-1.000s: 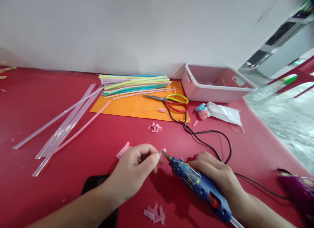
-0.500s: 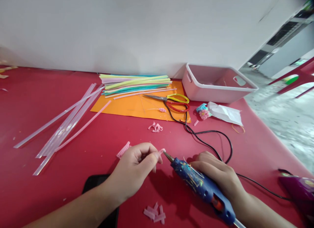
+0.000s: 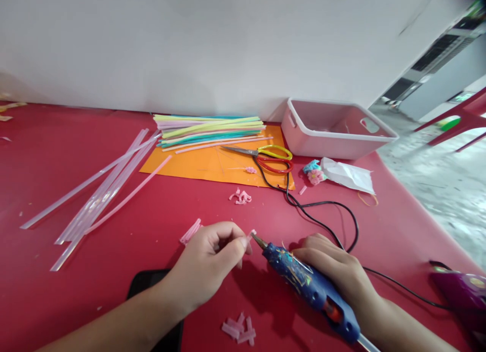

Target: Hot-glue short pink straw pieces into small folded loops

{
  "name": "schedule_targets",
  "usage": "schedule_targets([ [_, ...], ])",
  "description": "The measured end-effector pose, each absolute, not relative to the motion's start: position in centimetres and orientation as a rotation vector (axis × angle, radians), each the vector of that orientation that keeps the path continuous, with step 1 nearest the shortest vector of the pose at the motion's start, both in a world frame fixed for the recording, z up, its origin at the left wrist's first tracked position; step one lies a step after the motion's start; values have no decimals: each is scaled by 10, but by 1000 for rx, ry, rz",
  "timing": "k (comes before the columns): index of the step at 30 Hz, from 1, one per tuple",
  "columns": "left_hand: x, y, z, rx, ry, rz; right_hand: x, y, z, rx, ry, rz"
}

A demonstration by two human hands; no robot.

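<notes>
Between thumb and fingers my left hand (image 3: 212, 263) pinches a small pink strip piece (image 3: 251, 234). Wrapped around a blue hot glue gun (image 3: 304, 278) is my right hand (image 3: 337, 266). The gun's metal nozzle points left and meets the tip of the pink piece, or nearly so; I cannot tell if they touch. A clear glue stick (image 3: 367, 343) sticks out of the gun's rear. Cut pink strips (image 3: 191, 231) lie just beyond my left hand, and more short pink pieces (image 3: 240, 329) lie nearer to me. Curled pink pieces (image 3: 240, 195) sit farther back.
Colored strips (image 3: 208, 132) and scissors (image 3: 261, 154) rest on an orange sheet (image 3: 182, 165). Clear glue sticks (image 3: 102, 190) lie left. A pink basket (image 3: 337, 142) stands back right, near small flowers (image 3: 314, 175). A black cord (image 3: 326, 225) loops rightward. A dark phone-like object (image 3: 152, 286) is under my left forearm.
The glue gun and my right hand have shifted very slightly to the left. My left hand stays almost where it was, with the pink piece still at the nozzle.
</notes>
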State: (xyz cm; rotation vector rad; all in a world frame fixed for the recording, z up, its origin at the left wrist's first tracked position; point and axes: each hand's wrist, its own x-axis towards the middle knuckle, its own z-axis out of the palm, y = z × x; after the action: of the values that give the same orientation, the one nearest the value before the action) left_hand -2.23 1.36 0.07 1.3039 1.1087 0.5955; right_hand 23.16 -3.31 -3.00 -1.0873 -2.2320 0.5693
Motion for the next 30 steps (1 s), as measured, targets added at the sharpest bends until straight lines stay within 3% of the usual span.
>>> schedule_targets([
  [30,-21,14,2,1284,1139,580,233,-34,-32,-1071,-2218,562],
])
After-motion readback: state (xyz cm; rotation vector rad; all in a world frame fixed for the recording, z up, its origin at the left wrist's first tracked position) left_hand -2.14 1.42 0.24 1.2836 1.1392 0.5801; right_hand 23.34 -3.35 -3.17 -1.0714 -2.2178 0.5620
